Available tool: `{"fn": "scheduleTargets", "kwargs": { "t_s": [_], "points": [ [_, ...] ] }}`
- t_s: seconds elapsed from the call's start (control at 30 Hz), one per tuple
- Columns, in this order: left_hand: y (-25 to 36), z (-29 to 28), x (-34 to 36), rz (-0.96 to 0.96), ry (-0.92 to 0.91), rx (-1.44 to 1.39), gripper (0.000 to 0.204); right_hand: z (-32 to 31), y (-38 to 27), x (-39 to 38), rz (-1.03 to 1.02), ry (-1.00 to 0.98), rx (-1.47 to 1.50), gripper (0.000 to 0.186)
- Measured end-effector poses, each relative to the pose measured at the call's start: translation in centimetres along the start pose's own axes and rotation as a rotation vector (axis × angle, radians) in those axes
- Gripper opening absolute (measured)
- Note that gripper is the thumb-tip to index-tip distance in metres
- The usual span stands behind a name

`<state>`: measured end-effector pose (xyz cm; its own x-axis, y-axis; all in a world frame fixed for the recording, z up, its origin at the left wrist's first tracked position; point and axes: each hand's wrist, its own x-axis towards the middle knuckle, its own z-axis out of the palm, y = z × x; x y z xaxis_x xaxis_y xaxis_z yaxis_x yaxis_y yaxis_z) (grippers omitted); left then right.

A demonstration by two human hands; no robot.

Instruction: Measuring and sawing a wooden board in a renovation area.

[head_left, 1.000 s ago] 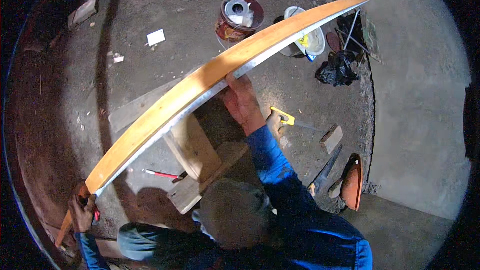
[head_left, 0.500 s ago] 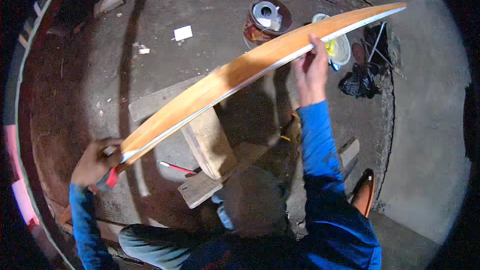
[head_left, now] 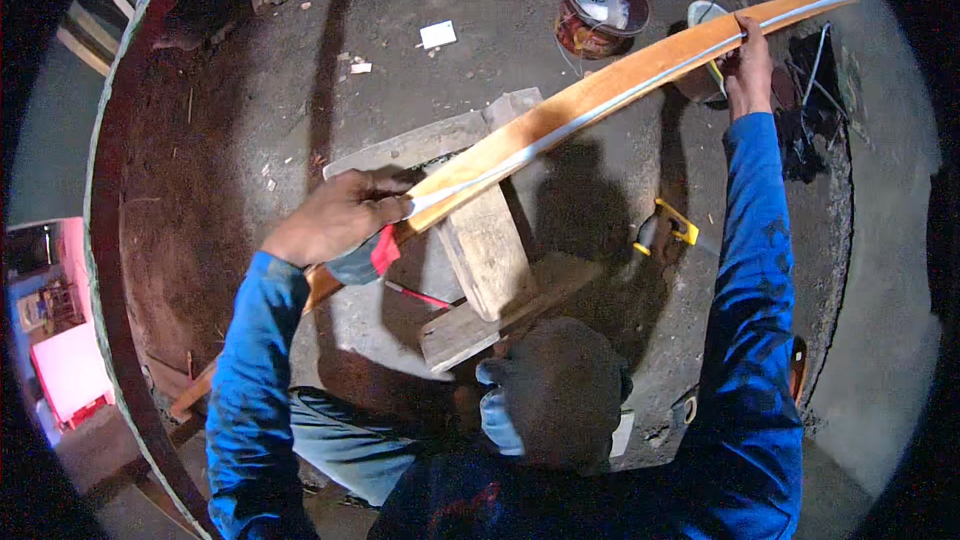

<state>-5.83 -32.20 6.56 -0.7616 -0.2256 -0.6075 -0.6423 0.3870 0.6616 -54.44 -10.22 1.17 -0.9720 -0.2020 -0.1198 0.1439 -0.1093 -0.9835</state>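
Observation:
A long, curved orange-brown wooden plank (head_left: 580, 105) slants across in front of me, rising to the far right. A pale strip (head_left: 620, 100), apparently a tape measure's blade, runs along its near side. My right hand (head_left: 748, 70) grips the plank toward its far end, thumb on top. My left hand (head_left: 335, 220) is closed around a grey and red tape measure (head_left: 370, 258) at the plank's near left part; its fingers partly hide the case. Under the plank stands a crude wooden stand with a thick pale block (head_left: 490, 250).
A handsaw with a yellow handle (head_left: 680, 223) lies right of the stand. A red pencil-like stick (head_left: 418, 295) is left of the block. Farther off are a dark red bucket (head_left: 590, 35), a pale tub (head_left: 705, 15) and a white card (head_left: 437, 35). A concrete wall (head_left: 890, 190) rises at right.
Both hands and the plank have shifted right in the view, with my right arm stretched farther out. The plank's pale strip shows more broadly, and the saw handle has come into plain sight.

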Motion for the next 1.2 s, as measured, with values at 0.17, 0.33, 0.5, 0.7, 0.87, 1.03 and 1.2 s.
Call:
{"fn": "scheduleTargets", "kwargs": {
  "t_s": [0.17,0.33,0.5,0.7,0.87,1.03,1.2],
  "points": [
    [-1.6,2.3,2.0,-0.124,0.082,0.15,0.049,0.5,2.1,-1.4,-0.021,0.003,-0.071,0.026],
    [-4.4,5.1,4.7,-0.078,0.076,0.144,0.047,-1.3,6.5,-1.1,0.155,0.006,-0.153,0.028],
    [-4.1,4.9,3.7,-0.178,0.099,0.1,0.047,0.4,6.8,-1.5,0.162,0.011,-0.132,0.034],
    [-2.2,5.6,1.4,-0.105,0.459,0.198,0.038,2.1,6.8,0.0,0.148,-0.034,-0.055,0.031],
    [-3.3,6.0,-0.7,0.132,0.526,0.018,0.022,-0.2,6.9,0.6,0.214,-0.062,-0.155,0.03],
    [-3.3,6.8,-3.6,0.111,0.313,-0.061,0.014,-0.6,8.5,-1.0,0.105,-0.221,-0.248,0.043],
    [-5.5,7.0,-3.3,0.135,0.279,-0.241,0.016,0.1,9.2,-6.7,0.019,0.045,-0.088,0.05]
  ]
}}
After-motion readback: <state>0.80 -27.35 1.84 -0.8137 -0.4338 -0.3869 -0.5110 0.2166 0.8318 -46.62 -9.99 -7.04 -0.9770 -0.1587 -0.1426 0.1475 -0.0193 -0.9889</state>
